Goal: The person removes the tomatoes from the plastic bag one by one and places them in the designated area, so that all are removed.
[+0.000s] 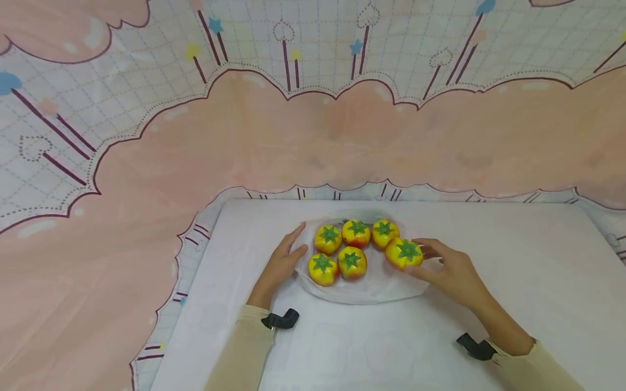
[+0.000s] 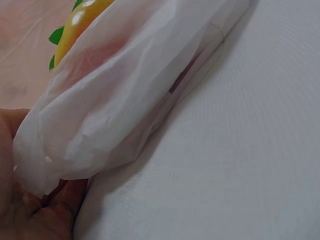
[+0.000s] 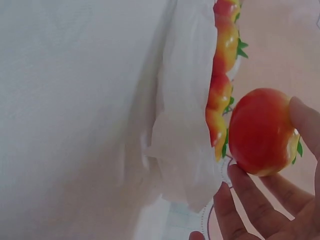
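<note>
A crumpled, translucent white plastic bag (image 1: 376,288) lies spread on the table with its rim raised around several shiny toy tomatoes (image 1: 352,263), yellow and red with green star-shaped leaf tops. One more toy tomato (image 1: 404,253) is pinched between thumb and fingertips of my right hand (image 1: 452,271), at the bag's right side. The right wrist view shows this toy tomato (image 3: 262,132) from its red underside, raised beside the others. At the left rim, my left hand (image 1: 283,263) touches the bag (image 2: 100,125), thumb and fingers spread apart; its fingertips are partly hidden in the left wrist view.
The white table (image 1: 362,347) reaches out on both sides of the bag and toward me. Behind it hangs a pink and white cloth (image 1: 342,136) printed with candle-like sticks and stars. Dark wrist cameras (image 1: 281,319) sit on both cuffs.
</note>
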Demonstrator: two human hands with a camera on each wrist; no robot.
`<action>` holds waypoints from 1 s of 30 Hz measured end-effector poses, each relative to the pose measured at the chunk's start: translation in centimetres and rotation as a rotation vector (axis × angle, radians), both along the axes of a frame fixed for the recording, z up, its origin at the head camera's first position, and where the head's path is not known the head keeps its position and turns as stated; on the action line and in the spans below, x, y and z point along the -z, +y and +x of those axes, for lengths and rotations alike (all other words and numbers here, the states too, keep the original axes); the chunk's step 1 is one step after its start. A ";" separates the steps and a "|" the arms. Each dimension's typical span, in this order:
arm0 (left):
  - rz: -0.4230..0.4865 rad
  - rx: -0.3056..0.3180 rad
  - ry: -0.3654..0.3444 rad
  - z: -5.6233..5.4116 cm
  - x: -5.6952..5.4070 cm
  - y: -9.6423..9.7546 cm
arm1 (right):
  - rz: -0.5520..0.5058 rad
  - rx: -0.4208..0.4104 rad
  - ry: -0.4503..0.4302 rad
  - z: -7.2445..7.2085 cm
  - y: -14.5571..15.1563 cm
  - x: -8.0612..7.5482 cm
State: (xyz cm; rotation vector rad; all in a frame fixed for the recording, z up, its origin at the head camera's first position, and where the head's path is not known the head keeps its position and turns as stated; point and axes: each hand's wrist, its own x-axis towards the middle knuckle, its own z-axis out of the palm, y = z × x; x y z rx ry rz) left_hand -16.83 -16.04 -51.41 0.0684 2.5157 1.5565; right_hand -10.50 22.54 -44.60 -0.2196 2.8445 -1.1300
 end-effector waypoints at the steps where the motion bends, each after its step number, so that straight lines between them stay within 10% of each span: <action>1: -0.002 -0.001 -0.003 0.0 0.0 0.0 | -0.008 0.004 -0.003 0.0 0.1 -0.1; 30: 0.018 0.010 -0.021 0.9 -0.7 0.0 | -0.037 0.117 -0.087 0.5 3.1 -1.0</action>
